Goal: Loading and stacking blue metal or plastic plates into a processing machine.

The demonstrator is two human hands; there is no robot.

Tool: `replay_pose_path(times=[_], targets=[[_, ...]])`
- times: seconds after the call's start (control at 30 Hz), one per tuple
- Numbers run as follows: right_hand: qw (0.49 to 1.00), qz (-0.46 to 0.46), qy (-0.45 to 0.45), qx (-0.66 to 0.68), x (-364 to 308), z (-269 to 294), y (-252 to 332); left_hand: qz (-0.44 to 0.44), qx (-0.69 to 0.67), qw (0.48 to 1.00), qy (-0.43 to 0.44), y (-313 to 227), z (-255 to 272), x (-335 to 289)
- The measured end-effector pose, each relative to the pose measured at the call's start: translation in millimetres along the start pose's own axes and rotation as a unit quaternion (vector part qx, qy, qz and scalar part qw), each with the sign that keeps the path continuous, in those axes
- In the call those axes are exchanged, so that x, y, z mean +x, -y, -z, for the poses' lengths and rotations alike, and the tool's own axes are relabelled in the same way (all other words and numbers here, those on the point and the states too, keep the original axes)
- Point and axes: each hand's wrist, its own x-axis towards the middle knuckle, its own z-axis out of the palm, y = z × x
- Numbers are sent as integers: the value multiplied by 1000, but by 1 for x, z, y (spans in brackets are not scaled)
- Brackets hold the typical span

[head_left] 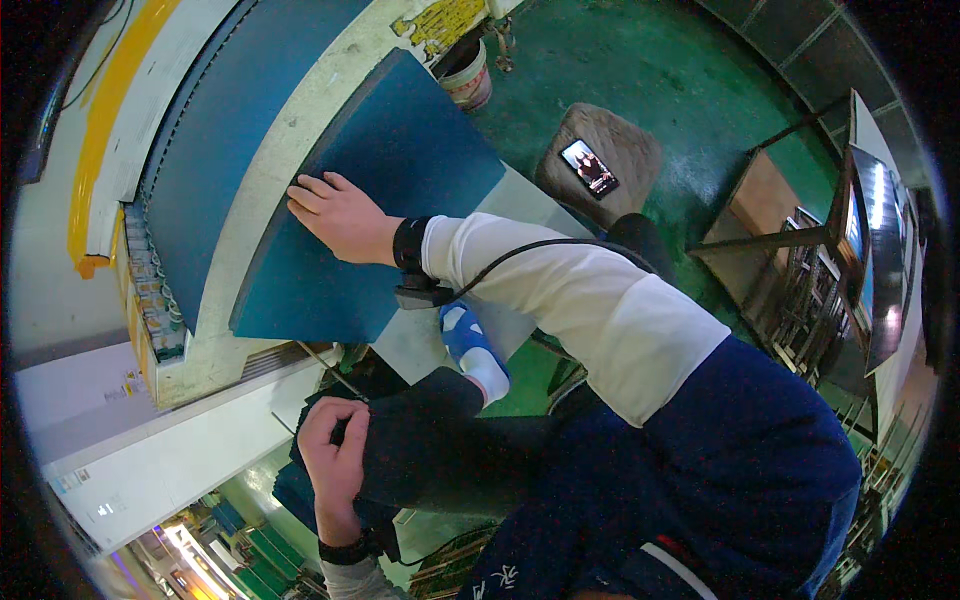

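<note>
right fingers point(316, 188) on blue sheet point(410, 130)

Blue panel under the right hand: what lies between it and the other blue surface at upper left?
A pale strip lies between the blue panel and the other blue surface, as the head view shows.

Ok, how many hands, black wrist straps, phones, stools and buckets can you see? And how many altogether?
Hands: 2 (right hand on a blue surface, left hand)
Black wrist straps: 2 (right strap, left strap)
Phone: 1
Stool: 1
Bucket: 1
Total: 7
</note>
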Motion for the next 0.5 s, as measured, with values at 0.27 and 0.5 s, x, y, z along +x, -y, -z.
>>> replay_pose_path(times=[0.27, 0.5], targets=[[999, 7, -33, -16, 4, -2, 0, 3, -1, 1000, -4, 1, -1, -2], [1000, 8, -18, -18, 4, 2, 4, 11, 5, 1000, 0, 2, 0, -4]])
